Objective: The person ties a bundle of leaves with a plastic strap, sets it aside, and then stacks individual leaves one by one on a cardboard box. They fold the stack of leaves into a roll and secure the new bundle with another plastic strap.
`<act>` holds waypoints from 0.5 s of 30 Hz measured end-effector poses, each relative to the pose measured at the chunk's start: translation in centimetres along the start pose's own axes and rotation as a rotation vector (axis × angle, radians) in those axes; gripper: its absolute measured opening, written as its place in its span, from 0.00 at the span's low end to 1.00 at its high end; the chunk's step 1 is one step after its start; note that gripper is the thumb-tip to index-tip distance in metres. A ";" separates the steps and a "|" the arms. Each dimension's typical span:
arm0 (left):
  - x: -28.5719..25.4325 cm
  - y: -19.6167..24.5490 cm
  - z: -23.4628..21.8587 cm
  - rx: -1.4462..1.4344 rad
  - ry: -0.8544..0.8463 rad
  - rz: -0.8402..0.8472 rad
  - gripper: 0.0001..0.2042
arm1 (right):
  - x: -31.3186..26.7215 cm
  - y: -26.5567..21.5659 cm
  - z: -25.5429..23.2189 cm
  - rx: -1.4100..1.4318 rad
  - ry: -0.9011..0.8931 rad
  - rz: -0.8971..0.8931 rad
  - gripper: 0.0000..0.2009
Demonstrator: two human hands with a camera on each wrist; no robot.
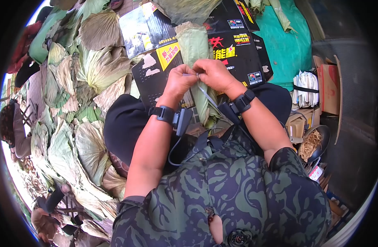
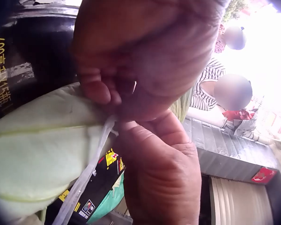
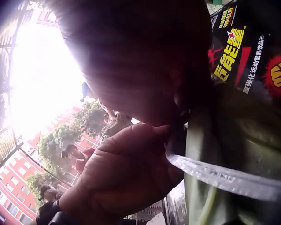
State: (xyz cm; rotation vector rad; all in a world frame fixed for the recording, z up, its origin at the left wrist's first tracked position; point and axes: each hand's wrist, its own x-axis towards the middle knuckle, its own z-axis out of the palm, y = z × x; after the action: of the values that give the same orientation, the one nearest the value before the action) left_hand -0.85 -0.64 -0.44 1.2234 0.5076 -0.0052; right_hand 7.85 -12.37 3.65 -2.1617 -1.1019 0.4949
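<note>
In the head view a long folded bundle of pale green dried leaf (image 1: pixel 193 43) lies lengthwise before the person, over flattened black cardboard (image 1: pixel 222 53). Both hands meet above its middle. The left hand (image 1: pixel 181 84) and the right hand (image 1: pixel 217 76) pinch a whitish plastic string (image 1: pixel 208 98), fingertips close together. From the fingers the string trails down toward the lap; in the left wrist view this string (image 2: pixel 84 176) runs over the smooth leaf (image 2: pixel 42 145). Fingers hide the spot where the string is held. The right wrist view shows the flat string (image 3: pixel 220 178) crossing the leaf beside the thumb.
Large dried leaves (image 1: pixel 94 70) spread in heaps on the left, with other people seated beyond them. A green sheet (image 1: pixel 287 41) lies at the upper right. Farther right stand a tied stack of paper (image 1: pixel 306 88), a cardboard box (image 1: pixel 329 88) and a pan of brown shreds (image 1: pixel 311 146).
</note>
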 end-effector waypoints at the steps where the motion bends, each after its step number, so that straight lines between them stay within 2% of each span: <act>1: 0.0 -0.1 0.1 0.045 0.024 0.036 0.05 | -0.1 0.0 -0.1 0.029 0.005 0.030 0.07; 2: 0.0 -0.2 0.3 0.046 0.019 0.034 0.05 | 0.0 0.3 0.0 0.029 0.008 0.035 0.07; 4: -0.1 -0.4 0.5 0.447 0.175 0.257 0.03 | 0.3 0.7 0.3 0.007 0.017 0.074 0.07; 5: -0.2 -0.6 0.7 0.451 0.175 0.255 0.03 | 0.3 0.7 0.4 0.010 0.018 0.074 0.07; 7: -0.3 -0.7 1.2 0.759 0.353 0.489 0.04 | 0.4 0.6 0.8 0.029 0.077 0.116 0.06; 11: -0.4 -0.5 1.5 0.803 0.439 0.547 0.03 | 0.5 0.4 1.2 0.004 0.132 0.118 0.06; 13: -0.1 -0.9 1.4 0.771 0.478 0.614 0.03 | 0.5 0.0 1.0 -0.038 0.124 0.110 0.09; 15: 0.2 -1.0 1.4 0.693 0.486 0.596 0.04 | 0.7 0.7 1.1 0.032 0.147 0.075 0.09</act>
State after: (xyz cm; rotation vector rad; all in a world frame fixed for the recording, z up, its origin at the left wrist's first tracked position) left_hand -0.47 -2.21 -1.10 2.0399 0.5591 0.6863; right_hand 7.98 -11.67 2.33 -2.1805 -0.9296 0.3771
